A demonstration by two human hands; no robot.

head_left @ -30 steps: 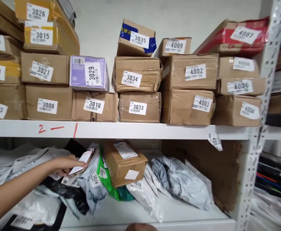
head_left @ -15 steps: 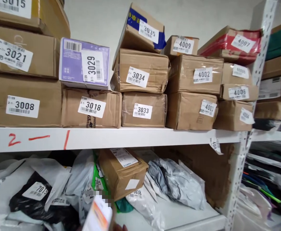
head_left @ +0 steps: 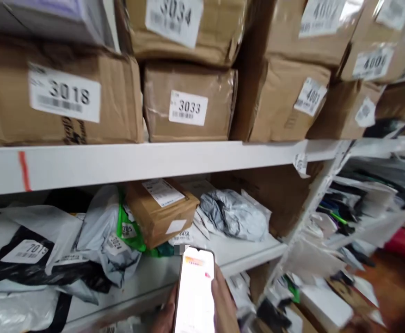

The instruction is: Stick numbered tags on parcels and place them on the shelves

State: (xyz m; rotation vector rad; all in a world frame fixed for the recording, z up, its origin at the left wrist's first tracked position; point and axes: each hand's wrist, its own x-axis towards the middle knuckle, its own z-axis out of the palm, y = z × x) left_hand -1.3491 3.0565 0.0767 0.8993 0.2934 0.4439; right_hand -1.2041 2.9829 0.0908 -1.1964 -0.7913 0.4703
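Observation:
My right hand [head_left: 223, 303] is at the bottom centre, closed round a smartphone [head_left: 194, 291] with a lit white screen, held upright in front of the lower shelf. My left hand is out of view. Just behind the phone, on the lower shelf [head_left: 244, 256], lie a tilted brown carton [head_left: 161, 210] with a white label, a green bag [head_left: 128, 229], grey poly mailers [head_left: 233, 212] and a black bag marked 701 [head_left: 25, 259].
The upper shelf [head_left: 154, 159] carries cardboard boxes labelled 3018 [head_left: 64, 95], 3033 [head_left: 188, 106] and 4003 [head_left: 308, 95]. A white upright post [head_left: 313, 199] ends the rack; a neighbouring rack with more parcels [head_left: 362, 203] stands to the right.
My left hand has withdrawn from the parcels and left the view. The phone has risen into view in my right hand, and my view has moved closer, down and to the right.

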